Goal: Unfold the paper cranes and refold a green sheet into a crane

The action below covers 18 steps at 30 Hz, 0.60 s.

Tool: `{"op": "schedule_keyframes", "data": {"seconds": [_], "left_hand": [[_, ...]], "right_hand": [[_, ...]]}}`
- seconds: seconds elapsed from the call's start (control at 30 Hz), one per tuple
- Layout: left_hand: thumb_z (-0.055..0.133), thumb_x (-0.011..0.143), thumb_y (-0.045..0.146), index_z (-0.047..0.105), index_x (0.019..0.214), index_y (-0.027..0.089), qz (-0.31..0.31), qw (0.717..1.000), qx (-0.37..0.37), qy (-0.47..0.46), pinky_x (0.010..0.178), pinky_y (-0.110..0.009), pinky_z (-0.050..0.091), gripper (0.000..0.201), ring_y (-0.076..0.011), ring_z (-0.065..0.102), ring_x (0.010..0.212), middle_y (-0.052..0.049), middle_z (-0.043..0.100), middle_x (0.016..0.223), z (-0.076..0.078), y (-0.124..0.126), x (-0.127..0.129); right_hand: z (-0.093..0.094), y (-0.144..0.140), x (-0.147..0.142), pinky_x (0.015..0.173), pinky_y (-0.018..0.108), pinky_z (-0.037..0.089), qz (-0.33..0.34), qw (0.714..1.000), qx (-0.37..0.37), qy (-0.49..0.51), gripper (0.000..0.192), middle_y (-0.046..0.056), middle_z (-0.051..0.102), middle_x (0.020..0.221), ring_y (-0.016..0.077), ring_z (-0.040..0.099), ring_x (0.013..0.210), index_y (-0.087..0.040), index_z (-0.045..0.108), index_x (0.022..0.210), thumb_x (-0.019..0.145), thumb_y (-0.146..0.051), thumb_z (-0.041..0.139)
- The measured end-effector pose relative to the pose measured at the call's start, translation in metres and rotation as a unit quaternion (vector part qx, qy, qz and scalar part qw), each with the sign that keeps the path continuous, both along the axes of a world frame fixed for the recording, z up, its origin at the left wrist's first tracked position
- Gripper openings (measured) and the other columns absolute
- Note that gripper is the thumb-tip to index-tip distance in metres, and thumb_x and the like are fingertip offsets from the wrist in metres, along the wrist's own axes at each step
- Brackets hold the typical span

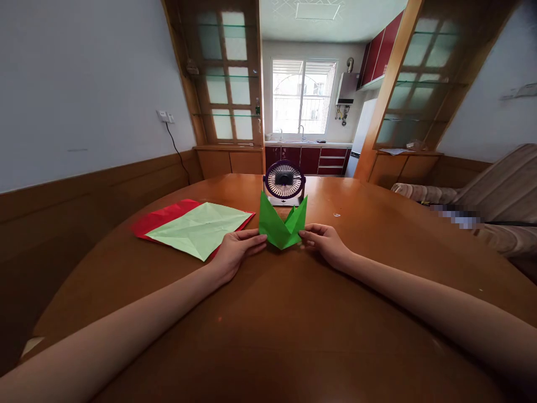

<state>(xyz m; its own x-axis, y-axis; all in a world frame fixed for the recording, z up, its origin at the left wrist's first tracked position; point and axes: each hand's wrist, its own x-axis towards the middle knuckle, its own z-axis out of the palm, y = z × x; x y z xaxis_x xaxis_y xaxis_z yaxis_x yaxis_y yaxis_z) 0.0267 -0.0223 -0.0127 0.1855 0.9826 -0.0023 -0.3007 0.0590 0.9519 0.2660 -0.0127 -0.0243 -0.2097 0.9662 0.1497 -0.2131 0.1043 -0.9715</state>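
Observation:
A bright green folded paper (273, 226) stands upright over the table, its two pointed tips rising left and right and a smaller point showing between them. My left hand (238, 249) pinches its left lower edge, thumb in front and fingers behind. At the opposite edge, my right hand (325, 242) grips the paper between thumb and fingers. To the left lie a creased pale green sheet (197, 229) and, partly beneath it, a red sheet (161, 217). The left hand's wrist is close to the pale sheet's near corner.
Just behind the folded paper a small purple fan (285, 180) stands on the brown wooden table (268, 330). A small scrap (337, 215) lies to the right. Beyond the table's right edge is a striped sofa (495, 190).

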Motion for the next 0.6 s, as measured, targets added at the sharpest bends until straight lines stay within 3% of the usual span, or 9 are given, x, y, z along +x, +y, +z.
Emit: {"op": "schedule_keyframes", "data": {"seconds": [0.23, 0.4, 0.5, 0.6], "left_hand": [[0.080, 0.063, 0.012, 0.075, 0.077, 0.009, 0.002, 0.999, -0.039, -0.011, 0.086, -0.028, 0.058, 0.015, -0.0189, 0.069, 0.090, -0.012, 0.074, 0.098, 0.0071, 0.0015, -0.0029], [0.082, 0.063, 0.016, 0.073, 0.075, 0.010, 0.000, 0.999, -0.053, 0.004, 0.081, -0.027, 0.059, 0.016, -0.0165, 0.069, 0.082, -0.009, 0.074, 0.091, 0.0053, 0.0033, -0.0048], [0.086, 0.059, 0.020, 0.070, 0.076, 0.010, 0.011, 0.999, -0.025, 0.033, 0.078, -0.027, 0.058, 0.025, -0.0149, 0.069, 0.076, -0.007, 0.073, 0.086, 0.0021, 0.0009, -0.0024], [0.086, 0.057, 0.024, 0.065, 0.083, 0.012, 0.033, 0.997, 0.039, 0.052, 0.075, -0.028, 0.057, 0.035, -0.0149, 0.068, 0.073, -0.003, 0.071, 0.080, 0.0022, -0.0035, 0.0006]], "right_hand": [[0.0023, -0.0026, 0.0005, 0.060, 0.024, 0.047, -0.008, 1.000, -0.003, 0.014, 0.028, 0.001, 0.070, 0.072, 0.0099, 0.063, 0.060, -0.016, 0.069, 0.079, 0.065, -0.036, 0.082], [0.0030, -0.0029, 0.0007, 0.060, 0.025, 0.047, -0.016, 1.000, -0.011, 0.010, 0.030, 0.001, 0.070, 0.074, 0.0108, 0.063, 0.060, -0.016, 0.067, 0.080, 0.064, -0.037, 0.082], [0.0047, -0.0043, -0.0006, 0.060, 0.025, 0.045, -0.027, 1.000, -0.007, -0.006, 0.030, -0.001, 0.067, 0.073, 0.0098, 0.061, 0.059, -0.017, 0.067, 0.080, 0.063, -0.037, 0.083], [0.0071, -0.0067, -0.0019, 0.064, 0.026, 0.045, -0.032, 0.997, 0.058, -0.049, 0.026, -0.001, 0.066, 0.074, 0.0098, 0.059, 0.064, -0.017, 0.069, 0.077, 0.067, -0.038, 0.080]]}}
